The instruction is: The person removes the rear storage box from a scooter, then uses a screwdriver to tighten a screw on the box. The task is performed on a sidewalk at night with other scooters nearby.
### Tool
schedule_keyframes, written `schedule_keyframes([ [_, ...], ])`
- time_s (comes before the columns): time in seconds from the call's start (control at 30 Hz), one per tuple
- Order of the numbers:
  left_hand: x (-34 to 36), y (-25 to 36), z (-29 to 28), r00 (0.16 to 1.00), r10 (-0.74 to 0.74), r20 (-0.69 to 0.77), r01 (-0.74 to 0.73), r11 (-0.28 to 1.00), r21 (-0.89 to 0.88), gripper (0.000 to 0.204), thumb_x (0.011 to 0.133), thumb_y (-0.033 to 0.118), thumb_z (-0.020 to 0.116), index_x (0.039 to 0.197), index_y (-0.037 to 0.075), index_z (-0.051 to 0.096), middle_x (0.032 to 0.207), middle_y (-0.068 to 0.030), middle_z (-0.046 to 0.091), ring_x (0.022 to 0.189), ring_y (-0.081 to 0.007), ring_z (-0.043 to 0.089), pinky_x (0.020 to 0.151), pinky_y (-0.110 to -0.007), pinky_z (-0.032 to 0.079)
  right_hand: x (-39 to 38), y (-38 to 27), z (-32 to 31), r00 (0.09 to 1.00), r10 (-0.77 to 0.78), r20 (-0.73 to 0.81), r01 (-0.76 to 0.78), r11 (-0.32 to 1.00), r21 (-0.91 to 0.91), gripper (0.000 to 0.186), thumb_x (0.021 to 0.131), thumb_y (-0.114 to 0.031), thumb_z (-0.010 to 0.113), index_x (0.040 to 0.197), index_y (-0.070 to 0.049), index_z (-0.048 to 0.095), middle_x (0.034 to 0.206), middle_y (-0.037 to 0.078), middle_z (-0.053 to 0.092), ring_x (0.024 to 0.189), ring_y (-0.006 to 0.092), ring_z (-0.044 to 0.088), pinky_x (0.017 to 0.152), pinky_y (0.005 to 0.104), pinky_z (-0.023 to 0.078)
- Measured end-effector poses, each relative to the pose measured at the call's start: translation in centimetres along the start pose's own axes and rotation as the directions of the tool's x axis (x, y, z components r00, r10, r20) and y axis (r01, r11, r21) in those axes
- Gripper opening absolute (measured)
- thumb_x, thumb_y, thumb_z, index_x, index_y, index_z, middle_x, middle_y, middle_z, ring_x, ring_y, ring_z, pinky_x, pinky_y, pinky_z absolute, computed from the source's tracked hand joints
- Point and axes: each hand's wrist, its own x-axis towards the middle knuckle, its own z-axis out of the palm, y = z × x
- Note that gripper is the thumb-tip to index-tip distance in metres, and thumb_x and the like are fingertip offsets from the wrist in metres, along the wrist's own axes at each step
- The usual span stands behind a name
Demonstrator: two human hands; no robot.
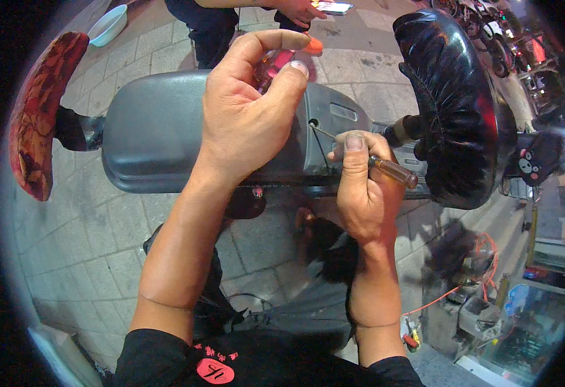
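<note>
My left hand (pixel 247 109) is raised over the black scooter seat (pixel 153 129), its thumb and curled fingers around a clear pink object with an orange end (pixel 280 62); I cannot make out what it is. My right hand (pixel 363 184) grips a screwdriver (pixel 395 171) with a clear amber handle. Its thin shaft slants up-left to a dark hole (pixel 314 122) in the grey plastic panel (pixel 334 97) right of the seat. The panel's lower part is partly hidden by my right hand.
A person (pixel 285 9) holds a phone beyond the seat. A padded black cover (pixel 447 109) stands at right, a worn red backrest (pixel 43 116) at left. A white basin (pixel 107 24), parked vehicles (pixel 495 48), an orange cord (pixel 443 293) and a glass cabinet (pixel 524 322) surround the scooter.
</note>
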Motion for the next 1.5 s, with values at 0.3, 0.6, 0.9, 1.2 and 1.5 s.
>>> schedule_keyframes([
  [0.3,0.3,-0.5,0.0,1.000,-0.002,-0.030,0.003,1.000,0.018,0.024,0.098,0.004,0.069,0.122,0.001,0.073,0.101,0.0024,0.064,0.084,-0.0035,0.057,0.075,-0.021,0.048,0.7,-1.9,-0.1,0.998,-0.029,0.061,0.038,0.987,-0.159,0.021,0.112,-0.020,0.061,0.108,-0.001,0.068,0.098,0.021,0.070,0.089,0.0429,0.071,0.078,0.0491,0.056],
  [0.6,0.3,-0.8,-0.4,1.000,0.027,-0.012,-0.026,0.995,0.100,0.027,0.101,0.002,0.069,0.128,0.001,0.070,0.113,0.0004,0.066,0.088,-0.0032,0.057,0.076,-0.021,0.047,1.1,-3.3,0.4,0.999,0.001,0.043,0.010,0.969,-0.247,0.020,0.112,-0.019,0.059,0.107,-0.002,0.068,0.097,0.022,0.069,0.089,0.0456,0.069,0.079,0.0515,0.056],
  [0.9,0.6,-1.2,-0.8,0.995,0.101,0.017,-0.102,0.971,0.216,0.028,0.103,0.002,0.068,0.131,0.001,0.068,0.118,0.0004,0.068,0.094,-0.0034,0.058,0.079,-0.020,0.048,2.8,-4.6,0.3,0.996,-0.013,0.084,0.036,0.957,-0.287,0.020,0.111,-0.017,0.059,0.105,0.000,0.068,0.097,0.025,0.071,0.089,0.0484,0.070,0.076,0.0525,0.055],
  [1.2,0.3,-0.7,-0.3,0.997,0.048,-0.063,-0.042,0.995,0.086,0.026,0.096,0.004,0.070,0.121,0.001,0.073,0.105,-0.0015,0.066,0.088,-0.0066,0.061,0.080,-0.025,0.052,3.8,-3.8,-0.6,0.992,0.020,0.123,0.014,0.964,-0.267,0.028,0.112,-0.024,0.061,0.108,0.002,0.071,0.082,0.014,0.072,0.076,0.0228,0.068,0.073,0.0386,0.053],
  [1.5,0.4,-0.2,0.2,0.998,-0.007,-0.056,0.009,0.999,0.034,0.025,0.099,0.004,0.069,0.123,0.002,0.072,0.091,0.0053,0.065,0.080,-0.0017,0.055,0.070,-0.021,0.046,4.8,-3.5,-0.7,0.990,0.054,0.133,-0.009,0.948,-0.318,0.018,0.106,-0.016,0.065,0.111,0.000,0.071,0.090,0.015,0.072,0.083,0.0228,0.069,0.077,0.0387,0.054],
])
